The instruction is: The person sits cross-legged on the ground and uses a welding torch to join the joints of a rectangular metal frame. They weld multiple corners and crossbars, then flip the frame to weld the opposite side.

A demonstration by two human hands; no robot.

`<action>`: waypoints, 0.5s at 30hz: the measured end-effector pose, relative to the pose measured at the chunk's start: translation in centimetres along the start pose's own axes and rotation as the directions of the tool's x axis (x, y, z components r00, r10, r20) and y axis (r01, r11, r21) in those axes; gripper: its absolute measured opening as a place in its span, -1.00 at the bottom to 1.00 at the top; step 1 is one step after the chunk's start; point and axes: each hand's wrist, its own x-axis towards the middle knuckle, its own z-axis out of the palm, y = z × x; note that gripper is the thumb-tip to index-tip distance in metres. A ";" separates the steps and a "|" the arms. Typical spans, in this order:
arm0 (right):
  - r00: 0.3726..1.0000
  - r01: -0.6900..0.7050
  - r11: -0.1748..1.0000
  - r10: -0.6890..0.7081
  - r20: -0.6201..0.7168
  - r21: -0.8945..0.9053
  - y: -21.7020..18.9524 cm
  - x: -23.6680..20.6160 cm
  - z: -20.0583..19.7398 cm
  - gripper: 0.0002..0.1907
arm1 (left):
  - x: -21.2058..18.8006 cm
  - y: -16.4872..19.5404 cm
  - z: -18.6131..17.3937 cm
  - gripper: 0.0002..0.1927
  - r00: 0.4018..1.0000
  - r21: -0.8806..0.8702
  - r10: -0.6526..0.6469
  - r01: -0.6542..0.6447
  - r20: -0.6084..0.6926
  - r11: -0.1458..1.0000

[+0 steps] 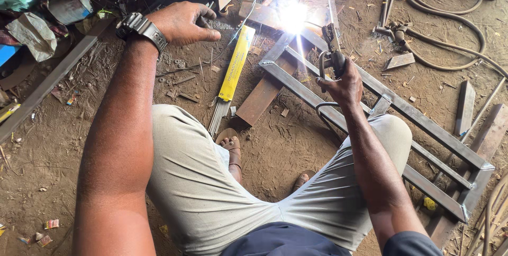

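My right hand [346, 84] grips a welding electrode holder [332, 49], its rod reaching up to a bright white arc [292, 15] at the far end of a grey steel frame [423, 124] lying on the dirt floor. My left hand [182, 22], with a metal wristwatch [140, 27], is raised over the ground at the upper left, fingers loosely curled, holding nothing that I can see. A yellow pack of welding rods [235, 65] lies between the two hands, grey rod ends sticking out toward my sandalled foot [231, 147].
A rusty flat bar [262, 94] lies beside the frame. Thick cables [450, 49] curl at the upper right. A long steel angle [42, 89] runs along the left, with crumpled bags and a tin behind it. Metal offcuts [465, 105] lie at the right.
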 end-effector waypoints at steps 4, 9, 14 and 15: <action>0.999 0.048 0.999 -0.047 -0.009 0.013 0.2 0.1 0.2 -0.22 | 0.0 0.1 0.1 -0.27 0.998 0.011 -0.066 0.066 0.015 0.998; 1.000 0.020 0.999 -0.020 0.006 0.033 0.2 0.1 0.2 -0.19 | -0.1 0.6 -0.1 -0.25 0.997 0.019 -0.080 0.080 0.012 0.997; 0.999 0.035 0.999 -0.035 -0.021 0.023 0.3 0.1 0.1 -0.19 | -0.1 1.0 -0.4 -0.24 0.995 0.036 -0.101 0.100 0.024 0.994; 0.995 0.085 0.996 -0.083 -0.063 0.034 0.3 0.1 0.1 -0.14 | -0.1 1.1 -0.4 -0.24 0.994 0.044 -0.108 0.107 0.022 0.993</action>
